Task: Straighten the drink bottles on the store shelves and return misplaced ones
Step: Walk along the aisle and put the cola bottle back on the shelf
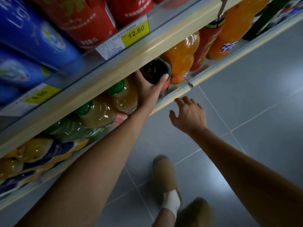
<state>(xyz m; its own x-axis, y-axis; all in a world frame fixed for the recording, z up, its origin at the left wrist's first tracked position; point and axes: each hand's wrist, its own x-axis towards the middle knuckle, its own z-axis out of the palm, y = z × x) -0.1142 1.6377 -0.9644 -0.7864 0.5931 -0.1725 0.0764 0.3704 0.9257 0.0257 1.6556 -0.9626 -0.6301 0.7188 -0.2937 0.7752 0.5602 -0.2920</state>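
Observation:
My left hand [148,90] reaches under the upper shelf and grips a dark cola bottle [155,71] with a red label, standing on the lower shelf [177,94]. An orange soda bottle [181,58] stands right beside it on the right. To the left of my hand stand pale juice bottles with green caps [98,112]. My right hand [190,115] hovers in front of the shelf edge, fingers spread, holding nothing.
The upper shelf [114,69] carries blue cartons [32,33], red cartons [85,18] and yellow price tags [136,33]. Further right stand a red bottle [208,40], a big orange bottle [234,30] and a dark green bottle [268,18]. Grey tiled floor [246,95] and my shoes lie below.

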